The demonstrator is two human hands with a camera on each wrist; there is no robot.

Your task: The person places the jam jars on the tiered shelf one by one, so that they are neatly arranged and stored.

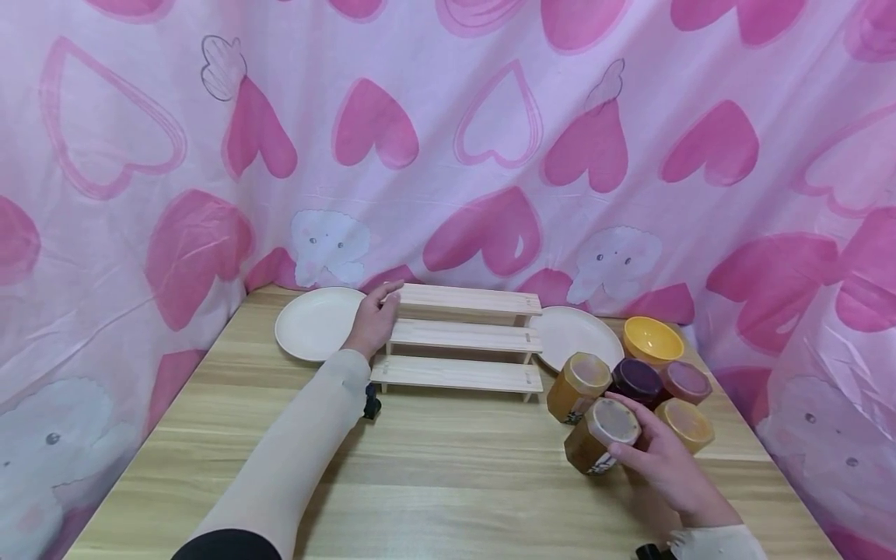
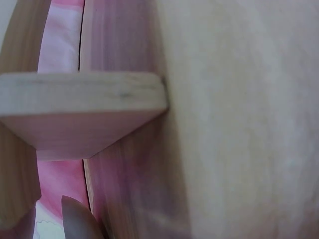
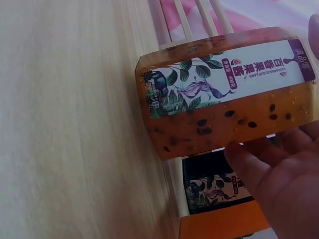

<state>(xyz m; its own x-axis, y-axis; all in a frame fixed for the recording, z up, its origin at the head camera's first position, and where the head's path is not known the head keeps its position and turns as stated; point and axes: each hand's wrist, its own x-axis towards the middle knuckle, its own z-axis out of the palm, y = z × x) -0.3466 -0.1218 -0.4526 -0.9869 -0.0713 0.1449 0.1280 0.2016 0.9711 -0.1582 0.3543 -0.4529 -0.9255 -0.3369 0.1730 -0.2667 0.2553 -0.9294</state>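
A three-step wooden rack [image 1: 458, 336] stands at the back of the table. My left hand [image 1: 374, 317] grips the left end of its top step; in the left wrist view a fingertip [image 2: 79, 219] shows below a board end [image 2: 84, 94]. My right hand [image 1: 654, 455] holds a passion fruit jam jar [image 1: 602, 437] by its side, thumb near the lid. In the right wrist view the jar's amber contents with dark seeds and its white label [image 3: 229, 79] face the camera. Another amber jam jar [image 1: 578, 386] stands just behind it.
To the right are a dark-lidded jar [image 1: 635, 379], a jar with a pinkish lid [image 1: 686, 381] and a yellow-lidded jar [image 1: 686, 424]. A yellow bowl [image 1: 652, 340] sits behind them. White plates flank the rack, one left [image 1: 308, 327], one right [image 1: 574, 336]. A heart-patterned curtain [image 1: 448, 155] borders the table.
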